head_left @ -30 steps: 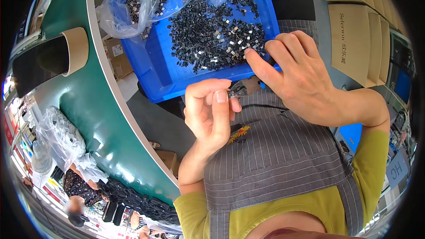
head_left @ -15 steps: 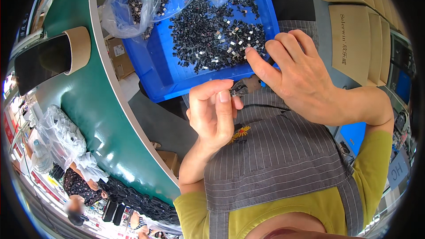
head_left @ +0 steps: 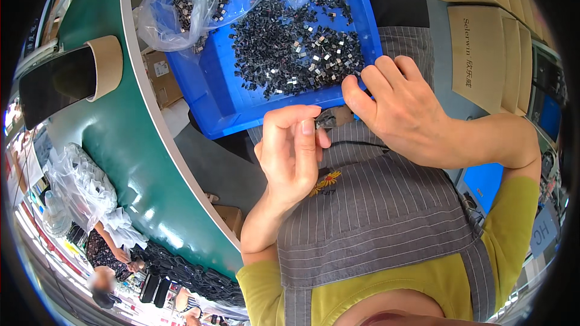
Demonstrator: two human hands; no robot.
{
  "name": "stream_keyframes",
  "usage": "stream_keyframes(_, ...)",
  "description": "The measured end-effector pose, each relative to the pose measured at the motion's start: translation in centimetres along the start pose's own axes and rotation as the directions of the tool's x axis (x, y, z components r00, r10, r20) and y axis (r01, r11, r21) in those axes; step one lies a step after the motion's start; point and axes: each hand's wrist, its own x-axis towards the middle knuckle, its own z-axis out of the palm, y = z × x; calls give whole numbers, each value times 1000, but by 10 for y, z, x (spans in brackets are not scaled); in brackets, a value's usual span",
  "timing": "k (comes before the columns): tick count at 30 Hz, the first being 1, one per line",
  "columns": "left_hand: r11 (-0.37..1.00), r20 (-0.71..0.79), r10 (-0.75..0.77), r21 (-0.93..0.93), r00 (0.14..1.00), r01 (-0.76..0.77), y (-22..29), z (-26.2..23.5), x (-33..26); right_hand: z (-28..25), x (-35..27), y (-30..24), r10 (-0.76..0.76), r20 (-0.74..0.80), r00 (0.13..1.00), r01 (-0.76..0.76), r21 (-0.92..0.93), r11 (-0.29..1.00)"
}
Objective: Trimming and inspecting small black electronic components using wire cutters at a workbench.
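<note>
Since a moment ago the left hand (head_left: 293, 154) has barely shifted, its grip still pinching a small dark metal part (head_left: 325, 121) between thumb and fingertip just below the near rim of the blue plastic tray (head_left: 226, 105). Beside it the right hand (head_left: 402, 111) rests with fingers spread loosely on the tray's corner, holding nothing I can see. Glinting little black and silvery pieces (head_left: 296, 51) lie heaped inside, crinkled clear bags (head_left: 181, 9) behind them, the smooth green counter (head_left: 121, 145) curving alongside.
</note>
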Motion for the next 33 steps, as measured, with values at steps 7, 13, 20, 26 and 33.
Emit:
stream_keyframes(7,992,-68,-1,-130,998,-8,-1,-9,1,0,7,-8,23,13,1000,-24,122,992)
stream_keyframes(13,973,-63,-90,-218,994,75,1,-15,2,6,10,-11,57,23,998,-61,270,961)
stream_keyframes(20,845,8,-79,-531,997,71,-7,-24,7,-1,18,-5,71,-112,991,-46,215,976)
stream_keyframes(26,880,-20,-116,-467,993,93,-3,-21,4,-5,15,-6,46,-154,987,-20,168,986)
stream_keyframes(33,904,16,-30,-427,999,34,-4,-21,3,-6,14,-6,51,-134,990,-35,117,992)
